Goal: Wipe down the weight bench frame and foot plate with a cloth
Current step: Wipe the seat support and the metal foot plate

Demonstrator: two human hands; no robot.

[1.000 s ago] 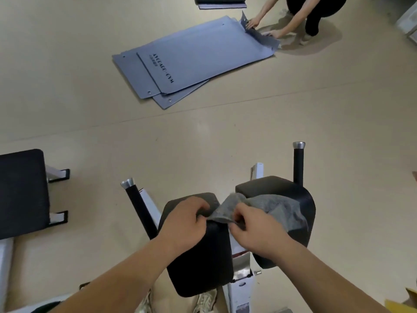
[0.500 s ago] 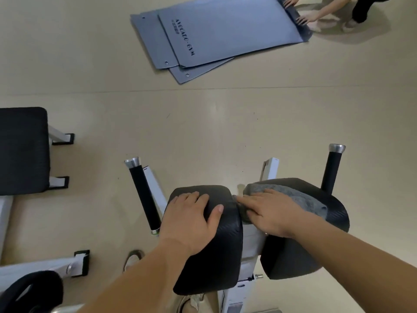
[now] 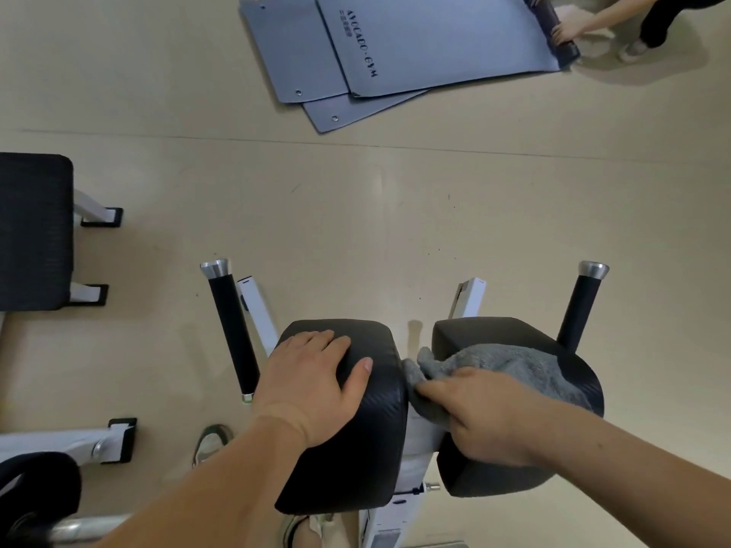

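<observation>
Left hand [image 3: 312, 389]: fingers flat on left pad [image 3: 356, 472], empty. Right hand [image 3: 490, 421]: fingers near straight, pressed cloth [image 3: 514, 365] onto white frame bar [image 3: 421, 437] between pads. Step: frame wipe underway. Next likely needed: firm strokes along bar.

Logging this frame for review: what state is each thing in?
left hand: flat on the left pad.
cloth: bunched, draped over the right pad.
right hand: straight fingers press the cloth into the gap between both pads.
floor mats: stacked flat, far end partly rolled.
</observation>
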